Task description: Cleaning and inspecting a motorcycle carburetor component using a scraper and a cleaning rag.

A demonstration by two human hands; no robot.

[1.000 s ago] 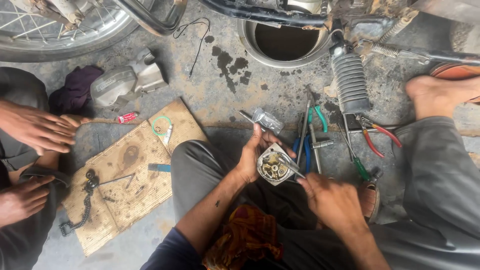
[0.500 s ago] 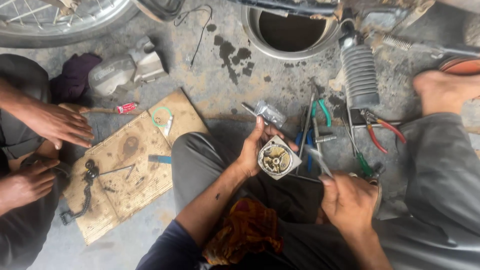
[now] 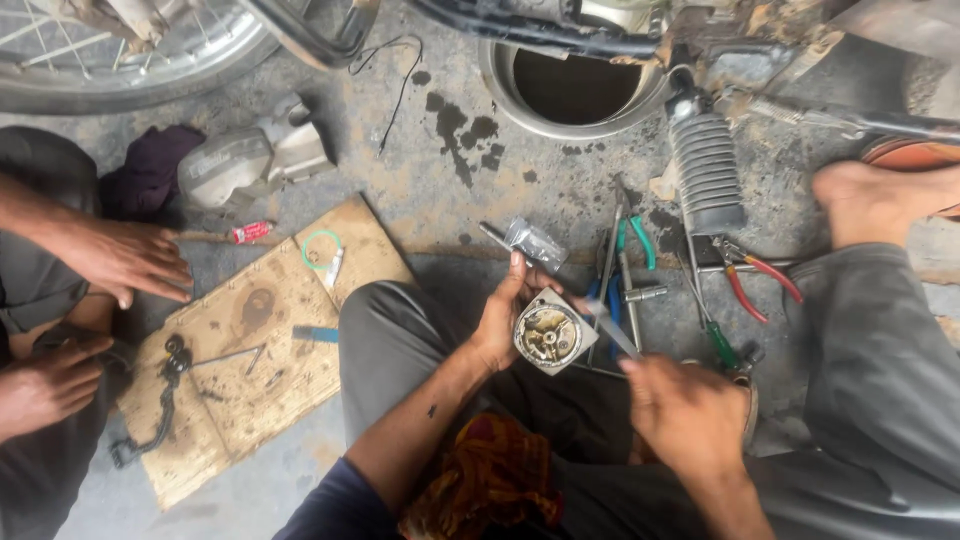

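Gripping a round metal part (image 3: pixel 548 337) over the lap, the left hand (image 3: pixel 505 315) hides its rear, while the right hand (image 3: pixel 685 410), clenched on a thin tool (image 3: pixel 610 330), touches its rim, with pliers (image 3: pixel 632 240) beyond it and a board (image 3: pixel 250 340) left of it.

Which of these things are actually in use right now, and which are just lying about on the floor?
In use:
- left hand gripping the round metal engine part
- right hand holding a thin tool to that part

Lying about:
- pliers with red handles
- green-handled cutters
- wooden board with chain piece
- rubber boot
- metal basin
- another person's hand
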